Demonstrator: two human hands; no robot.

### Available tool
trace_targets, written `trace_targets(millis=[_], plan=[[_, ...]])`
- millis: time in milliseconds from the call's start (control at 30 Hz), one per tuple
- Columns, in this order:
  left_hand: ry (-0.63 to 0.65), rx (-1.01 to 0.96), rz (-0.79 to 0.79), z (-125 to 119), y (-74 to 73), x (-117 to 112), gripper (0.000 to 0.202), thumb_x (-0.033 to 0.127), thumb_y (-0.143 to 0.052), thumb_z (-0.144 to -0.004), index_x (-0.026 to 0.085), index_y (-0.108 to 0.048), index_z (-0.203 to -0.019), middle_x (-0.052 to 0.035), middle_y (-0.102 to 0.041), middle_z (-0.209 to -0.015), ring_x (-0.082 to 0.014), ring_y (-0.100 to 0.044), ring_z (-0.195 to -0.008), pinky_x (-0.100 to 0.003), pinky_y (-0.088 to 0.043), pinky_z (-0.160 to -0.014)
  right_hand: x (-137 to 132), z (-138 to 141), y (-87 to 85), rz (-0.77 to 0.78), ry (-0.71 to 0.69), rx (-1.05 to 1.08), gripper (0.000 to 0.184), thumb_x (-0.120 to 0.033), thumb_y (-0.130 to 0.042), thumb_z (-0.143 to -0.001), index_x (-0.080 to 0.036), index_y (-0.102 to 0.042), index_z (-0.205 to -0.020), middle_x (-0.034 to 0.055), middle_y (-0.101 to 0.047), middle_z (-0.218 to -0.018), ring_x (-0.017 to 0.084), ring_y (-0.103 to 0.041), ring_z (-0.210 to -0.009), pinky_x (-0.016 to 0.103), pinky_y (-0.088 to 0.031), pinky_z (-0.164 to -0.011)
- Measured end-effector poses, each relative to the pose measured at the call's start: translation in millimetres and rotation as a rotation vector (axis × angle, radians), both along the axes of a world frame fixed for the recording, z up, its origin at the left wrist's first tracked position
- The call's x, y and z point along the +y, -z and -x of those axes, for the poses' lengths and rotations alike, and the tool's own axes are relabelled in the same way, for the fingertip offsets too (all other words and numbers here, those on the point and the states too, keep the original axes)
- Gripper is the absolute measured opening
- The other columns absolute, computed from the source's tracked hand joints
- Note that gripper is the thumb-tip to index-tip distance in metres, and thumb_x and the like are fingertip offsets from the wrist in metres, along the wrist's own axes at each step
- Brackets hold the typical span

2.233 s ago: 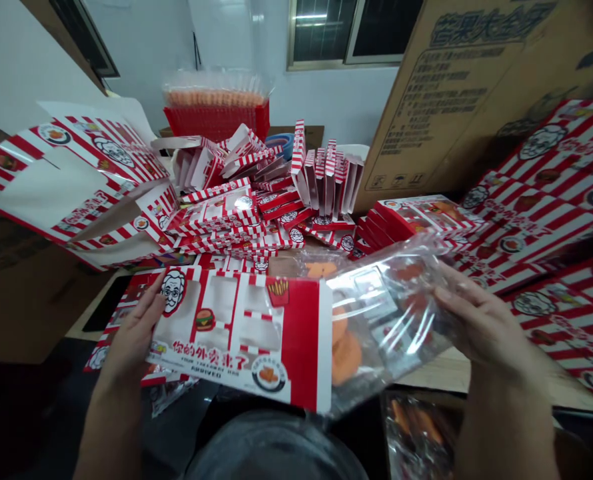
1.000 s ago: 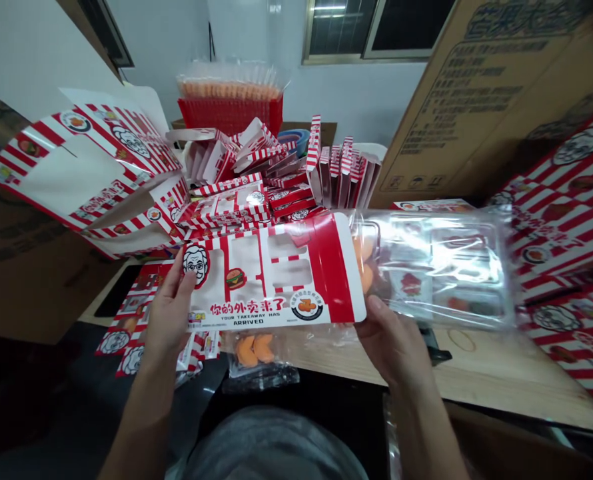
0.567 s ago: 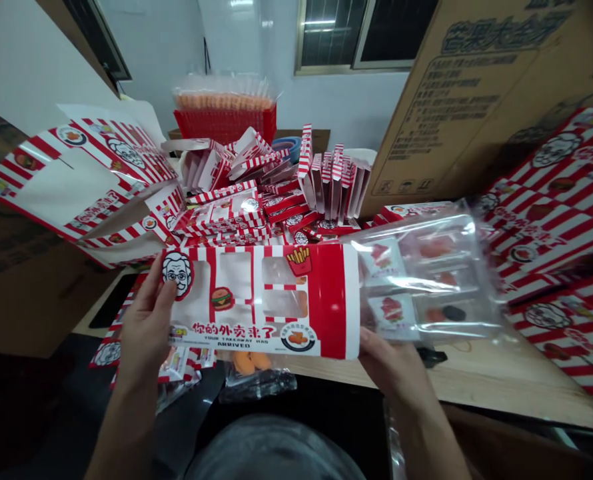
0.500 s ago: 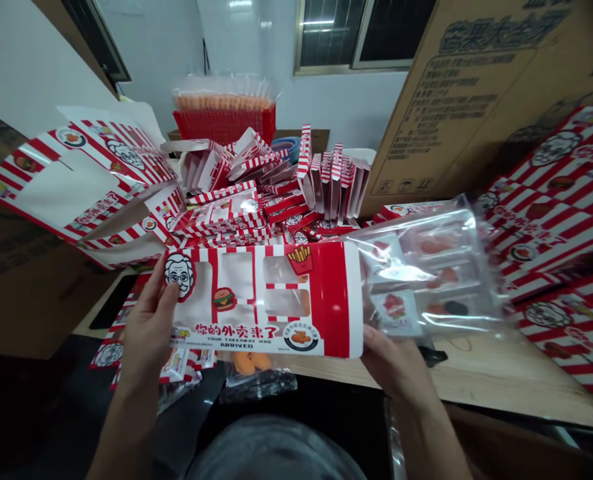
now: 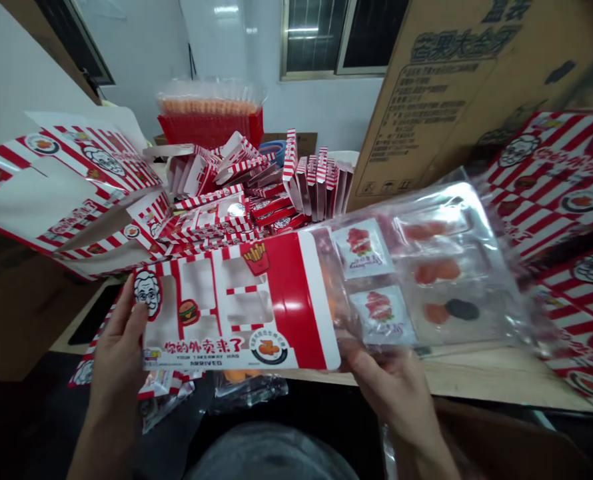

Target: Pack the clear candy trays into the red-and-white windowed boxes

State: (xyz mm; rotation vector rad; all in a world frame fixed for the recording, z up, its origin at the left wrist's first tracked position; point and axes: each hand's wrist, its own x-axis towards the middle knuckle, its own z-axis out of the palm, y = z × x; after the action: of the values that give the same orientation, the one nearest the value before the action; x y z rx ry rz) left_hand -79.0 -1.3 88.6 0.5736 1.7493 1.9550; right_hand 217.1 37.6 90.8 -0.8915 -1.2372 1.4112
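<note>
My left hand [image 5: 116, 353] is closed on the left end of a flat red-and-white printed box [image 5: 296, 293], which has cut-out windows and burger and fries pictures. To the right, a clear plastic tray [image 5: 401, 300] in film reaches into the box's open right end. It carries two white strawberry sachets [image 5: 361, 247] and several orange, red and dark gummy-like pieces [image 5: 436, 270]. My right hand [image 5: 396, 380] grips the tray's lower edge, close to the box's mouth. How far the tray's left end reaches inside is hidden.
Many striped folded boxes [image 5: 206, 213] are heaped behind my hands. Beyond them is a red stack [image 5: 211, 127] topped with bagged orange items. A large cardboard carton [image 5: 426, 113] leans at the right, beside more striped printed packaging [image 5: 566, 187]. Pale wooden tabletop [image 5: 456, 373] shows below.
The box has moved left and tilted slightly. More of the tray now shows outside its right end, and the orange pieces have gone from the box's windows.
</note>
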Motion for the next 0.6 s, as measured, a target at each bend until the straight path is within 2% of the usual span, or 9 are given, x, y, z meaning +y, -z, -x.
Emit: trace_targets(millis=[100,167,267,333,467,533,600], plan=[[-0.035,-0.013,-0.018,-2.8,-5.6,-2.5,0.050,0.029,-0.067,-0.075,0.040,-0.055,-0.123,0.0047,-0.063,-0.123,-0.0118,-0.071,-0.073,-0.019,-0.059,-0.063,-12.8,1.4,-5.4,-0.004,-0.044,0.040,0.025,-0.045,-0.073,-0.068,-0.022,-0.073,-0.077,0.0048,-0.072,-0.068,0.022,-0.069,-0.064,0.033,-0.059,-0.061],[-0.051,-0.023,-0.004,-3.8,-9.5,-4.0,0.049,0.027,-0.065,-0.076,0.039,-0.056,-0.122,0.0042,-0.064,-0.122,-0.0151,-0.072,-0.077,-0.021,-0.060,-0.063,-18.9,-1.2,-3.1,-0.011,-0.015,0.053,0.025,-0.046,-0.072,-0.069,-0.022,-0.073,-0.076,0.0048,-0.072,-0.068,0.023,-0.069,-0.065,0.035,-0.059,-0.063],[-0.079,-0.040,0.033,-4.1,-13.7,-5.0,0.047,0.023,-0.062,-0.077,0.039,-0.056,-0.121,0.0044,-0.063,-0.122,-0.0205,-0.070,-0.090,-0.027,-0.060,-0.068,-21.9,-7.8,7.3,-0.151,0.115,-0.012,0.013,-0.032,-0.072,-0.072,-0.026,-0.073,-0.084,0.0020,-0.073,-0.070,0.020,-0.070,-0.067,0.030,-0.059,-0.063],[-0.091,-0.035,0.046,-4.7,-15.4,-4.7,0.046,0.023,-0.060,-0.079,0.039,-0.056,-0.121,0.0045,-0.063,-0.122,-0.0216,-0.068,-0.094,-0.028,-0.060,-0.069,-21.1,-10.0,14.4,-0.264,0.201,-0.086,0.020,-0.021,-0.072,-0.071,-0.030,-0.073,-0.088,-0.0002,-0.073,-0.074,0.018,-0.070,-0.068,0.027,-0.059,-0.064],[-0.098,-0.043,0.062,-8.6,-16.3,-3.7,0.046,0.019,-0.057,-0.081,0.038,-0.055,-0.123,0.0033,-0.063,-0.123,-0.0196,-0.071,-0.086,-0.029,-0.060,-0.068,-23.3,-7.3,26.4,-0.334,0.307,-0.196,0.026,-0.016,-0.072,-0.069,-0.032,-0.072,-0.090,-0.0013,-0.074,-0.080,0.020,-0.070,-0.075,0.031,-0.059,-0.070],[-0.084,-0.065,0.078,-10.5,-15.5,-4.1,0.047,0.017,-0.056,-0.081,0.038,-0.055,-0.123,0.0033,-0.065,-0.120,-0.0172,-0.072,-0.076,-0.030,-0.061,-0.067,-28.4,-7.1,35.1,-0.304,0.272,-0.252,0.025,-0.021,-0.071,-0.070,-0.030,-0.072,-0.094,0.0007,-0.074,-0.083,0.023,-0.070,-0.080,0.035,-0.059,-0.073],[-0.073,-0.086,0.092,-11.0,-13.7,-5.3,0.047,0.017,-0.055,-0.082,0.040,-0.055,-0.123,0.0045,-0.066,-0.117,-0.0145,-0.072,-0.068,-0.029,-0.061,-0.067,-33.8,-9.9,45.0,-0.248,0.180,-0.329,0.024,-0.029,-0.069,-0.072,-0.031,-0.071,-0.096,0.0012,-0.074,-0.086,0.024,-0.069,-0.084,0.036,-0.059,-0.074]])
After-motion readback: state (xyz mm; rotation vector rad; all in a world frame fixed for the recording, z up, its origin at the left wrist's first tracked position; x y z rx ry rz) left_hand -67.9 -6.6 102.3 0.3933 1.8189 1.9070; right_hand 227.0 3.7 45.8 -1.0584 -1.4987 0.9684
